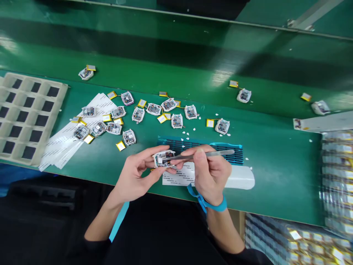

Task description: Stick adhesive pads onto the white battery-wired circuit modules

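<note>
Between the fingers and thumb of my left hand [138,175] is a small white device housing [162,159] with its circuit board facing up. My right hand [211,171] pinches metal tweezers [215,154], whose tips reach inside that housing; the exact contact is too small to tell. Fingertips of my right hand are close to the housing's right side. Under and behind my right hand lie a white label sheet [178,176] and a dark slotted blue mat [234,154]. A blue strap [219,206] circles my right wrist.
Several similar housings [129,137] with yellow-edged batteries [120,145] are spread over the green table [281,165]. Label strips [68,138] and a compartment tray [64,95] lie at the left. Stacked trays of parts [338,176] stand at the right.
</note>
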Available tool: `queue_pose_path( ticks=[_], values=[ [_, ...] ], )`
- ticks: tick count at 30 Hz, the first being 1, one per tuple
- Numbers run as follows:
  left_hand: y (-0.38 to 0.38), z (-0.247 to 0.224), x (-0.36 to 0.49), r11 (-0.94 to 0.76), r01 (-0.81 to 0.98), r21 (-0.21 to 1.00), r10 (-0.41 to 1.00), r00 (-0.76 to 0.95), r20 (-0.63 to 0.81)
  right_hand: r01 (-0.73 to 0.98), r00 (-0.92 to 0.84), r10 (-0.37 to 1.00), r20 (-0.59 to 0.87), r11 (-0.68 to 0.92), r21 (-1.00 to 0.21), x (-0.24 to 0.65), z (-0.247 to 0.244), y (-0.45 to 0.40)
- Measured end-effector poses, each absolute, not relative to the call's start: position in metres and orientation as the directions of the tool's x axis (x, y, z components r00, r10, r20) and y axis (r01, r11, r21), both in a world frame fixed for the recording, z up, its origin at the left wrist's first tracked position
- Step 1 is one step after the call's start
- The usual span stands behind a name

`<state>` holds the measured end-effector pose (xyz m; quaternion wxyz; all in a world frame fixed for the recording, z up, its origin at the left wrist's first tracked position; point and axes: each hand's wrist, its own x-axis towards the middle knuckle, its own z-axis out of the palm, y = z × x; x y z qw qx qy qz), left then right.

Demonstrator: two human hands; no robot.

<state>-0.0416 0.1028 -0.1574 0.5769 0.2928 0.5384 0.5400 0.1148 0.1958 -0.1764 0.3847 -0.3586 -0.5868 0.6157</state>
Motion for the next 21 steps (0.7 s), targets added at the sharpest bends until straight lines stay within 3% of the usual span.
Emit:
queue_pose_path(
  ticks=[21],
  values=[
    [0.1015,-0.1571,-0.0406,0.320,-0.180,0.930,0.920,-0.176,-0.350,-0.044,-0.462,0.886,0.023,0.003,-0.999,0.1164,-0.1852,0.1902]
  ],
)
